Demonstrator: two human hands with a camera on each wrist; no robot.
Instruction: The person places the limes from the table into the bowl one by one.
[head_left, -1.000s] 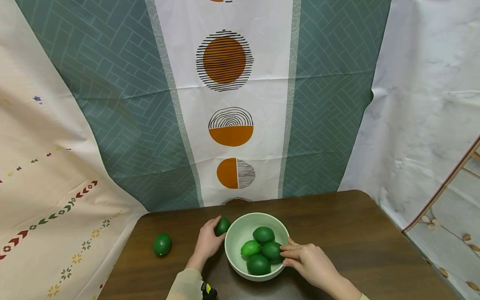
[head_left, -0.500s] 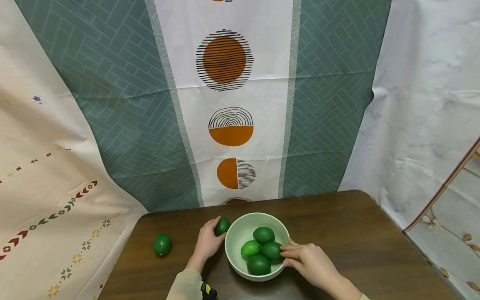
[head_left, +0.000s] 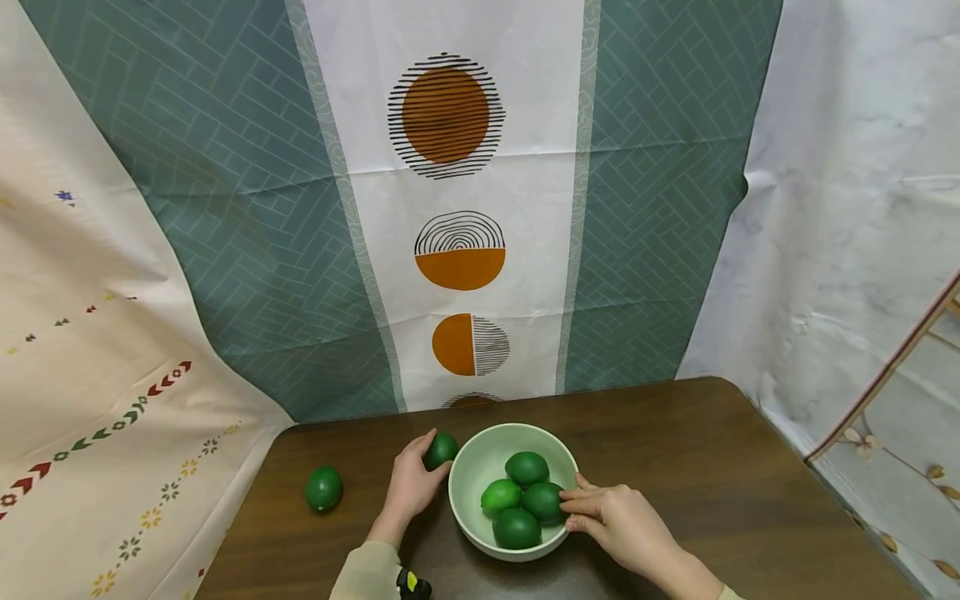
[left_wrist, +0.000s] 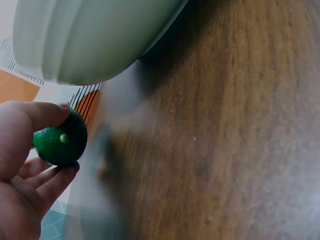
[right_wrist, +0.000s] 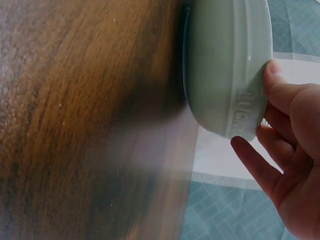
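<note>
My left hand (head_left: pixel 409 486) pinches a dark green lime (head_left: pixel 441 451) between thumb and fingers, just left of the pale green bowl (head_left: pixel 470 525). In the left wrist view, the lime's (left_wrist: pixel 60 142) small stem end faces the camera. At the bowl's right side, my right hand (head_left: pixel 618 525) holds the rim. Some of its fingers reach over the edge beside a dark lime (head_left: pixel 543 502), while another finger touches the outer wall, as the right wrist view of the bowl (right_wrist: pixel 220 70) shows. Several limes lie inside the bowl, one of them brighter green (head_left: pixel 500 497).
Another dark green lime (head_left: pixel 324 489) lies on the brown wooden table (head_left: pixel 675 442), to the left of my left hand. Patterned cloths hang close behind the table, a teal and white one (head_left: pixel 480 183) at the back and others at either side.
The head view has tilted very slightly. Both hands, the bowl and the limes keep their places.
</note>
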